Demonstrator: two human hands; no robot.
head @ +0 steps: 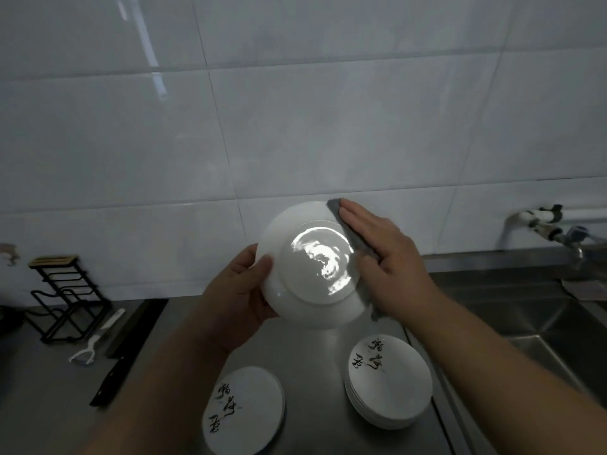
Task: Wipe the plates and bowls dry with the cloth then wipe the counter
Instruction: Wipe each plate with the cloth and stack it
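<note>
Pale glossy wall tiles back a stainless-steel counter, above which a white round ceramic plate is held tilted, its underside and foot ring facing the camera. The left hand grips its rim at nine o'clock, thumb curled over the edge. The right hand, fingers straight and together, presses a grey folded cloth flat against the rim at two to three o'clock.

This looks like the drying step, on the plate's back. Next the cloth likely needs sweeping round the remaining rim, while the left hand turns the plate.

Below, at five o'clock, a stack of white plates with black brush lettering sits near the steel sink's edge; another lettered plate lies at seven o'clock. Bare counter shows between them for setting down. A black-handled knife lies well apart at eight o'clock.
</note>
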